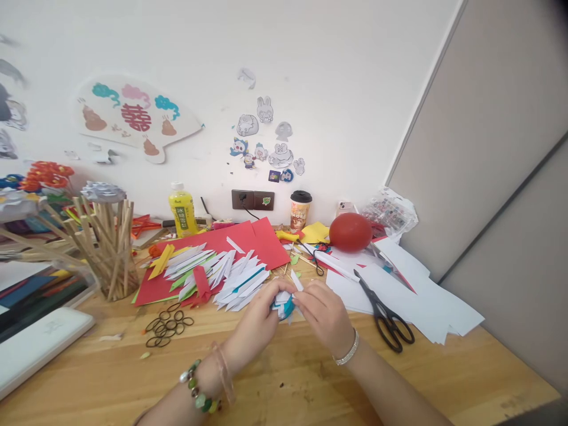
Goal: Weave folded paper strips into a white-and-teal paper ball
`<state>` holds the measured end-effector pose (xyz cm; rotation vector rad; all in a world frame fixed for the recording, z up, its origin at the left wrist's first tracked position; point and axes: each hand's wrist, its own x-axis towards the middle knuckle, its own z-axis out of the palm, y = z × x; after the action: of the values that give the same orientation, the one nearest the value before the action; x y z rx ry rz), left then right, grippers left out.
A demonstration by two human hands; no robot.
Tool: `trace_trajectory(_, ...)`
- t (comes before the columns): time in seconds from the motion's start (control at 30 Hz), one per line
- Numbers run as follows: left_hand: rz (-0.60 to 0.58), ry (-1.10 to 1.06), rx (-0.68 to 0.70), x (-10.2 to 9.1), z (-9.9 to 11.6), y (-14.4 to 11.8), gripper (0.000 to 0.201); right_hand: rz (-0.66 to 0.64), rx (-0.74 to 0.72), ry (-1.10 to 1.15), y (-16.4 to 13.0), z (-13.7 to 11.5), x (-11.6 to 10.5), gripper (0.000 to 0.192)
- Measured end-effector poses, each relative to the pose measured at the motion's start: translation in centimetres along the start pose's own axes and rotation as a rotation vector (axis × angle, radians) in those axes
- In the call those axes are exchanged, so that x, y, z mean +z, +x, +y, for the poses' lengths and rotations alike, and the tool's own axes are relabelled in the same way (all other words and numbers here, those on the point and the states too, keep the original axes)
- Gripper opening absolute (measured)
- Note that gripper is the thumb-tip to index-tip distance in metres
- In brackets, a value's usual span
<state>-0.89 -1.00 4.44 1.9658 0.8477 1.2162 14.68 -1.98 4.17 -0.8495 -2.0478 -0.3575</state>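
Note:
In the middle of the view, my left hand (pixel 262 312) is closed around a small bundle of folded white and blue paper (pixel 284 306). My right hand (pixel 322 310) pinches a narrow white paper strip (pixel 296 280) at the bundle's upper edge. The fingers hide part of the bundle. Just beyond my left hand lies a pile of folded white paper pieces (pixel 242 284), with one blue piece among them. More white, green and red folded pieces (pixel 195 269) rest on red paper sheets (pixel 270 245). Black-handled scissors (pixel 385 316) lie on white paper to the right of my right hand.
Black rubber bands (pixel 166 325) lie at left, near a container of wooden sticks (pixel 113 254). A yellow drink bottle (pixel 183 210) and a lidded paper cup (pixel 300 210) stand by the wall. A red balloon (pixel 350 232) sits behind white paper sheets (pixel 426 296).

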Motion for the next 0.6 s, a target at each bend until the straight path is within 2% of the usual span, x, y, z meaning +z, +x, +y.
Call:
trace_trajectory(0.1,0.008,0.018,0.013,0.0,0.1,0.0,0.048,0.019,-0.073,-0.078,0.0,-0.3,-0.2,0.017)
trace_trajectory(0.17,0.011,0.025,0.03,0.0,0.2,0.0,0.047,0.041,-0.077,-0.052,0.0,-0.5,-0.4,0.016)
trace_trajectory(0.33,0.014,-0.02,0.031,-0.1,0.4,-0.1,0.041,0.095,0.167,0.184,0.3,-0.8,-0.5,0.01)
trace_trajectory(0.4,0.02,-0.038,0.029,-0.1,0.4,0.0,0.042,0.11,0.195,0.2,0.2,-0.9,-0.4,0.009)
trace_trajectory(0.6,0.034,-0.067,0.033,0.2,0.2,-0.1,0.044,0.234,-0.046,-0.049,-0.3,-1.4,0.1,0.02)
